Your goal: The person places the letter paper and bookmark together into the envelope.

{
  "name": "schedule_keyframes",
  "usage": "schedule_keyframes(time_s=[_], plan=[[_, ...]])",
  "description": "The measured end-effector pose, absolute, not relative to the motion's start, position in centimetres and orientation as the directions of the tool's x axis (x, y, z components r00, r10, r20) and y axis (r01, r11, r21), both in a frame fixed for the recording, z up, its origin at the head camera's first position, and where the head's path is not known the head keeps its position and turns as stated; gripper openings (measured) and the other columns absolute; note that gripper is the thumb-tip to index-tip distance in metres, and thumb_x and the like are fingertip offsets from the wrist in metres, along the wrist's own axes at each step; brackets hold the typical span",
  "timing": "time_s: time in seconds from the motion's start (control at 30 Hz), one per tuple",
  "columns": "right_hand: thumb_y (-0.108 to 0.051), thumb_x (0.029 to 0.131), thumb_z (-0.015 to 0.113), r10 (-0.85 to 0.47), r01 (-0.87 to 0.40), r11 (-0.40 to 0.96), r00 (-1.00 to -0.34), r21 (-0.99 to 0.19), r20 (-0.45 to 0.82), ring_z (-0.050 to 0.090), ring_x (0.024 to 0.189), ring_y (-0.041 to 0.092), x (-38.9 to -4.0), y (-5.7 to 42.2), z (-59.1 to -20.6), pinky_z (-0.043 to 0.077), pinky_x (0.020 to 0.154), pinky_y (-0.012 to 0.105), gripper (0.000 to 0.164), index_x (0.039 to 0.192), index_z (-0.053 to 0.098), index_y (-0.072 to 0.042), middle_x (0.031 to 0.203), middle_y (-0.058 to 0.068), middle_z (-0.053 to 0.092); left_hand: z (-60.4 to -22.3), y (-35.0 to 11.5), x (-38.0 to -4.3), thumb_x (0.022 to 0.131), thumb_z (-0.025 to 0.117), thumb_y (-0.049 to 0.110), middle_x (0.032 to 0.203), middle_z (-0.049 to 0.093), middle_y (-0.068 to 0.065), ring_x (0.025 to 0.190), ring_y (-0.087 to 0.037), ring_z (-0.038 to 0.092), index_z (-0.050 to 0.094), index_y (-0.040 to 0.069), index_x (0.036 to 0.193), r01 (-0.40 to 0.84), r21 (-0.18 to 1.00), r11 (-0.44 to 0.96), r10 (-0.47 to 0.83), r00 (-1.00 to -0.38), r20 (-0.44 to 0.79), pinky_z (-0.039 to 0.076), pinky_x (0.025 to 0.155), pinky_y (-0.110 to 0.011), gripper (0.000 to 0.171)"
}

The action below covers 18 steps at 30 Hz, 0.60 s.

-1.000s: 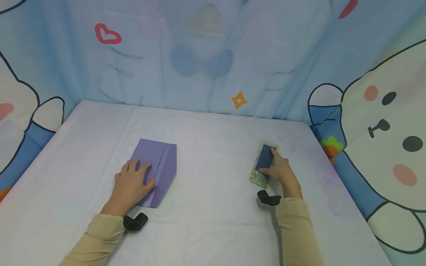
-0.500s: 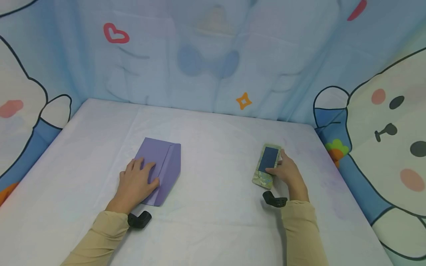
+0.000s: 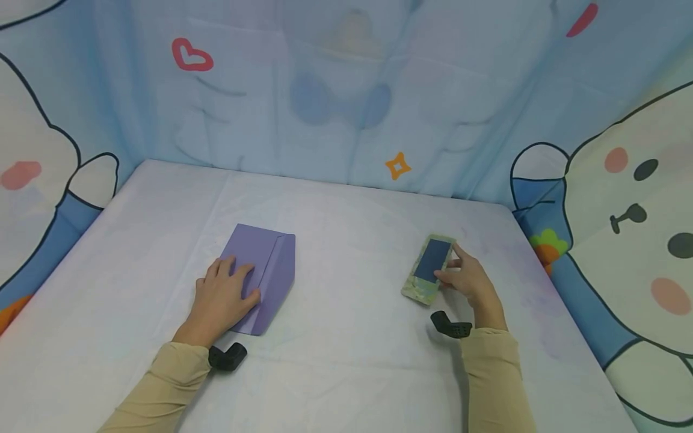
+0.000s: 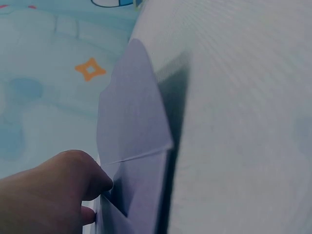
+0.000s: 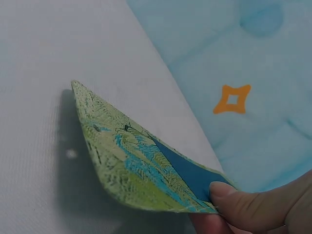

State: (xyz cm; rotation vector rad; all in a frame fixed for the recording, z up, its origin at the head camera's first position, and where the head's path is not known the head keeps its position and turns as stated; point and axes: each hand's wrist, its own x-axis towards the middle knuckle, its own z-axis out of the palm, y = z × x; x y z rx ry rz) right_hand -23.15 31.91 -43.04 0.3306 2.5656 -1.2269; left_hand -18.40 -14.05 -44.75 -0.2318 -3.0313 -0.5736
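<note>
My left hand (image 3: 221, 296) rests on a purple paper envelope (image 3: 249, 243) lying on the table, its fingers spread over the body. The envelope's flap (image 4: 131, 107) stands folded open toward the right, and in the left wrist view my thumb (image 4: 78, 170) is at the envelope's mouth. On the right, my right hand (image 3: 472, 281) pinches a long green patterned card (image 3: 418, 290) by its right edge, thumb on top and fingers beneath. The card has a dark blue panel (image 3: 434, 258) and rounded corners; in the right wrist view it tilts up, with its shadow on the cloth.
A white cloth (image 3: 346, 361) covers the table. Behind it hangs a light blue curtain (image 3: 325, 138) with printed cartoon figures, reaching round both sides. Black wrist cameras (image 3: 450, 325) are worn at the sleeve cuffs.
My right fingers have moved from the top of the card to its right edge, and the card's near end has swung slightly left. My left hand stays on the envelope.
</note>
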Motion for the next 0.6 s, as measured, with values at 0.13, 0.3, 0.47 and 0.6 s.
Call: schedule_keyframes(time_s=[0.13,0.3,0.47,0.6], plan=[[-0.011,0.092,0.060,0.061,0.307,0.565,-0.941,-0.766,-0.333,0.061,0.074,0.001,-23.1,31.7,-42.9,0.053,0.076,0.025,0.093,0.152,-0.011,-0.019,0.149,0.032,0.023,-44.8,-14.0,-18.5,0.085,0.058,0.035,0.141,0.039,-0.030,0.133,-0.050,0.030,0.053,0.008,0.132,0.156,0.361,0.919,0.139,-0.988,0.073,0.033,0.090,-0.066,0.054],[-0.010,0.091,0.061,0.065,0.298,0.543,-0.947,-0.785,-0.314,0.061,0.074,0.000,-23.1,31.3,-42.7,0.054,0.073,0.022,0.096,0.151,-0.014,-0.019,0.148,0.031,0.025,-44.9,-14.1,-18.5,0.085,0.058,0.035,0.141,0.039,-0.030,0.133,-0.050,0.030,0.053,0.009,0.132,0.156,0.365,0.918,0.138,-0.988,0.076,0.034,0.090,-0.066,0.054],[-0.009,0.091,0.061,0.074,0.297,0.529,-0.949,-0.795,-0.306,0.062,0.076,0.002,-23.0,30.8,-42.4,0.055,0.074,0.023,0.098,0.151,-0.016,-0.020,0.148,0.030,0.024,-44.9,-14.2,-18.6,0.085,0.057,0.035,0.141,0.039,-0.030,0.133,-0.050,0.031,0.054,0.009,0.132,0.157,0.373,0.914,0.136,-0.987,0.082,0.034,0.090,-0.066,0.054],[-0.010,0.091,0.061,0.061,0.292,0.512,-0.950,-0.808,-0.305,0.063,0.078,0.003,-23.0,30.6,-42.3,0.055,0.077,0.025,0.098,0.151,-0.015,-0.022,0.149,0.029,0.024,-44.9,-14.2,-18.6,0.085,0.057,0.035,0.141,0.039,-0.031,0.133,-0.050,0.031,0.054,0.009,0.132,0.157,0.379,0.912,0.136,-0.987,0.082,0.034,0.090,-0.066,0.054]])
